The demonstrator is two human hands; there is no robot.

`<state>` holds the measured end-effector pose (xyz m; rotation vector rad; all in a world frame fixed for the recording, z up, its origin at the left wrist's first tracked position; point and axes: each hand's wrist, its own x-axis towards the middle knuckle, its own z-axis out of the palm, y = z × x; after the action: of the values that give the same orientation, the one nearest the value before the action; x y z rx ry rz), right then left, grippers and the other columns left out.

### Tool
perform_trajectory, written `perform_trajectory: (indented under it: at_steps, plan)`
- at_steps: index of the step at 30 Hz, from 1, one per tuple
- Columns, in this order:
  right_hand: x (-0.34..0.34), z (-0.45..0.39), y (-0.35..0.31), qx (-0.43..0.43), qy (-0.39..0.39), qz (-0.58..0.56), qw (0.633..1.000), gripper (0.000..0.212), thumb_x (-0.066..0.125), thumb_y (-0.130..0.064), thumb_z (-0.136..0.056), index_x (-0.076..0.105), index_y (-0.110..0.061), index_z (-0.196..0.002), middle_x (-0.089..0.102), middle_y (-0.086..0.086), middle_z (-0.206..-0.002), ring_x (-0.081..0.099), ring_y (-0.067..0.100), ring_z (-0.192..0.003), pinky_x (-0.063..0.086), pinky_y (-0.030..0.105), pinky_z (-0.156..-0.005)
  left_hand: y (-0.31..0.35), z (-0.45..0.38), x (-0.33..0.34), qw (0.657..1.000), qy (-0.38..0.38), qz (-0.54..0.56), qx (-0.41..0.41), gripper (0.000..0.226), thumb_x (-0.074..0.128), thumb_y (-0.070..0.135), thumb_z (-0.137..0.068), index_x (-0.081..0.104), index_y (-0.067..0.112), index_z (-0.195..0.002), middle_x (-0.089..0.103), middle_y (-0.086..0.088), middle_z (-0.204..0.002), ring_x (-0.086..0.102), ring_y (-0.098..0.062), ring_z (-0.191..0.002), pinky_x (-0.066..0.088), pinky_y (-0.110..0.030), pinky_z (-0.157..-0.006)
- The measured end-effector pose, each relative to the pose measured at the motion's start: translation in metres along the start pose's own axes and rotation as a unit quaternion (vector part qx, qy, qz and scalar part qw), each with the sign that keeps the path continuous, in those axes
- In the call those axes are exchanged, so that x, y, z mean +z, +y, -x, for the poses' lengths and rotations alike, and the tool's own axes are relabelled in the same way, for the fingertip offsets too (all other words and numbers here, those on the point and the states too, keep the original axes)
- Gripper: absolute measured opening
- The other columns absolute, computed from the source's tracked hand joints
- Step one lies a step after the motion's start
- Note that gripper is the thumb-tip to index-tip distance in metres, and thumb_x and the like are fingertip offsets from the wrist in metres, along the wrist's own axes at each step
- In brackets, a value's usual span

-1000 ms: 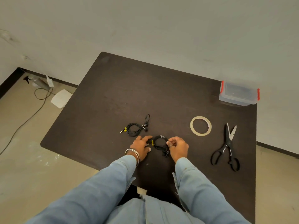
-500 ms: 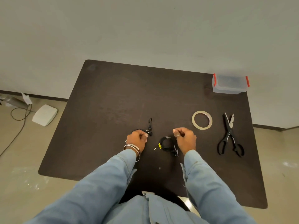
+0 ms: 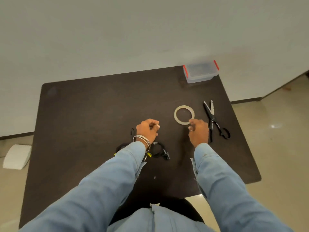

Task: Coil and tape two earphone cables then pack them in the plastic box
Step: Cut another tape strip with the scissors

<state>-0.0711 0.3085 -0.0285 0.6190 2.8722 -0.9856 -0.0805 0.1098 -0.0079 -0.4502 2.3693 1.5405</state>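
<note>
Hands of a person in light blue sleeves are over the dark table (image 3: 83,114). The left hand (image 3: 148,129) is curled into a loose fist above the table, fingers together, and I cannot tell if it holds anything; silver bangles (image 3: 142,139) sit on its wrist. The right hand (image 3: 198,131) has its fingers bent, and the fingertips (image 3: 191,122) touch the near edge of the tape roll (image 3: 184,114), which lies flat; whether they already pinch it is not clear. One coiled earphone cable (image 3: 158,150) lies on the table just beside the left wrist, and the second earphone cable (image 3: 121,146) is partly hidden under the left sleeve. Black scissors (image 3: 215,123) lie just right of the tape roll. The plastic box (image 3: 200,73), closed with red clips, stands at the far right corner, well apart from both cables.
</note>
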Motion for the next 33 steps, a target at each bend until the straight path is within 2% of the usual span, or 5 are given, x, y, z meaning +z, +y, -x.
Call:
perform_trajectory:
  at_steps: [4, 9, 12, 23, 33]
  plan:
    - [-0.006, -0.023, 0.019, -0.105, -0.062, 0.128, 0.984, 0.034, 0.064, -0.011, -0.084, 0.063, -0.014, -0.118, 0.055, 0.007, -0.126, 0.038, 0.03, -0.122, 0.033, 0.044, -0.097, 0.002, -0.018, 0.039, 0.996, -0.035, -0.076, -0.038, 0.025, 0.068, 0.014, -0.083, 0.068, 0.014, -0.108, 0.069, -0.005, -0.101, 0.065, -0.02, -0.09, 0.052, -0.033, -0.091]
    - [-0.005, -0.049, 0.023, -0.21, -0.126, 0.216, 0.945, 0.038, 0.066, -0.035, -0.084, 0.061, -0.023, -0.12, 0.052, -0.003, -0.128, 0.034, 0.024, -0.124, 0.026, 0.043, -0.094, 0.011, -0.031, 0.079, 0.979, -0.053, -0.192, -0.04, 0.051, 0.071, 0.024, -0.082, 0.055, 0.019, -0.129, 0.055, -0.005, -0.123, 0.058, -0.026, -0.108, 0.046, -0.039, -0.099]
    - [-0.002, -0.06, 0.028, -0.256, -0.132, 0.227, 0.93, 0.03, 0.062, -0.031, -0.087, 0.065, -0.02, -0.114, 0.058, 0.001, -0.121, 0.039, 0.027, -0.122, 0.023, 0.044, -0.091, 0.013, -0.038, 0.098, 0.97, -0.034, -0.233, -0.052, 0.054, 0.067, 0.027, -0.085, 0.048, 0.022, -0.135, 0.045, -0.006, -0.131, 0.052, -0.029, -0.116, 0.044, -0.044, -0.101]
    - [0.002, -0.078, 0.037, -0.306, -0.169, 0.212, 0.913, 0.027, 0.062, -0.032, -0.088, 0.066, -0.019, -0.111, 0.06, 0.003, -0.113, 0.045, 0.026, -0.116, 0.019, 0.042, -0.09, 0.02, -0.05, 0.108, 0.962, 0.006, -0.271, -0.035, 0.016, 0.057, 0.027, -0.091, 0.066, 0.015, -0.098, 0.053, -0.007, -0.113, 0.058, -0.033, -0.097, 0.048, -0.039, -0.086]
    - [-0.001, -0.074, 0.04, -0.308, -0.145, 0.216, 0.915, 0.012, 0.065, -0.014, -0.083, 0.069, -0.017, -0.093, 0.064, 0.003, -0.099, 0.054, 0.028, -0.102, 0.028, 0.047, -0.087, 0.03, -0.053, 0.099, 0.903, -0.1, -0.417, 0.008, 0.024, 0.045, 0.018, -0.097, 0.05, 0.007, -0.117, 0.046, -0.016, -0.125, 0.055, -0.039, -0.106, 0.048, -0.044, -0.09]
